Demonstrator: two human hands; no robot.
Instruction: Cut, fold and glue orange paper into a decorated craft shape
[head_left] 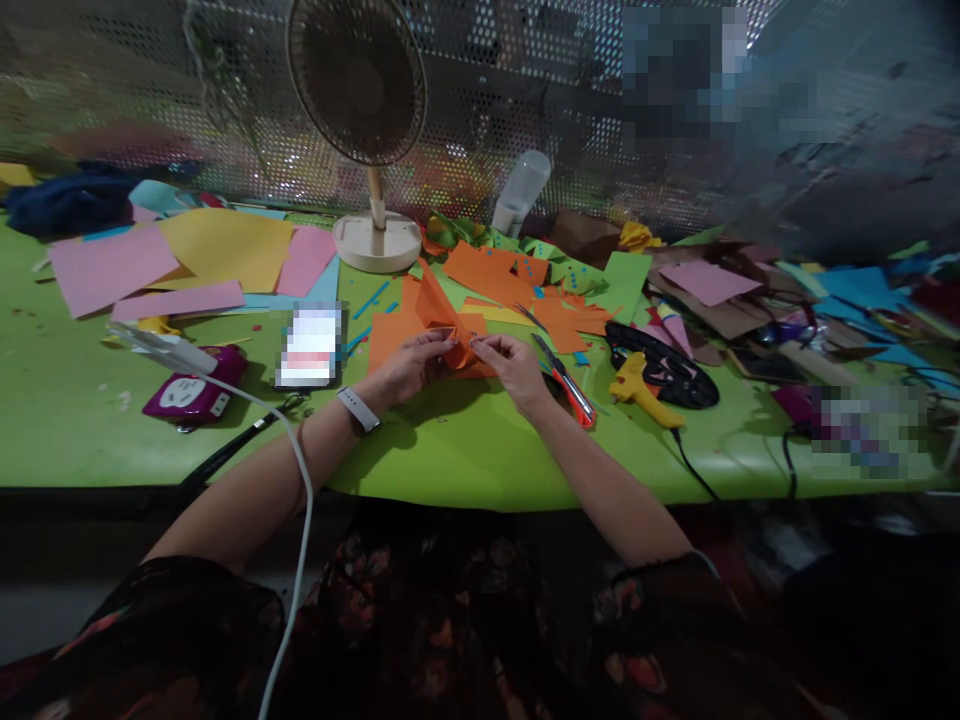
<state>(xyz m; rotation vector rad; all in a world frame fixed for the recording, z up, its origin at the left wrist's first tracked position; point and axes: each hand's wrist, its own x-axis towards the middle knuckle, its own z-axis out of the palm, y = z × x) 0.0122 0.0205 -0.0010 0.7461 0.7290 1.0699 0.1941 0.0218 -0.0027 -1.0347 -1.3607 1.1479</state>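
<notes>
Between my two hands is an orange paper piece (439,296), folded so that one flap stands up in a point. My left hand (413,366) pinches its near left edge, with a pale watch band on the wrist. Thumb and fingers of my right hand (511,368) grip the near right edge. More flat orange paper (385,340) lies beneath and behind the hands. Just right of my right hand rest a red utility knife (574,390) and, partly covered, a pair of scissors (529,316).
A yellow glue gun (643,388) lies on a black tray (694,378) to the right. A phone (309,345), a purple device (196,385) and a white cable (306,480) are at left. Behind stand a fan (376,243) and a clear bottle (523,188), among coloured paper sheets (225,245).
</notes>
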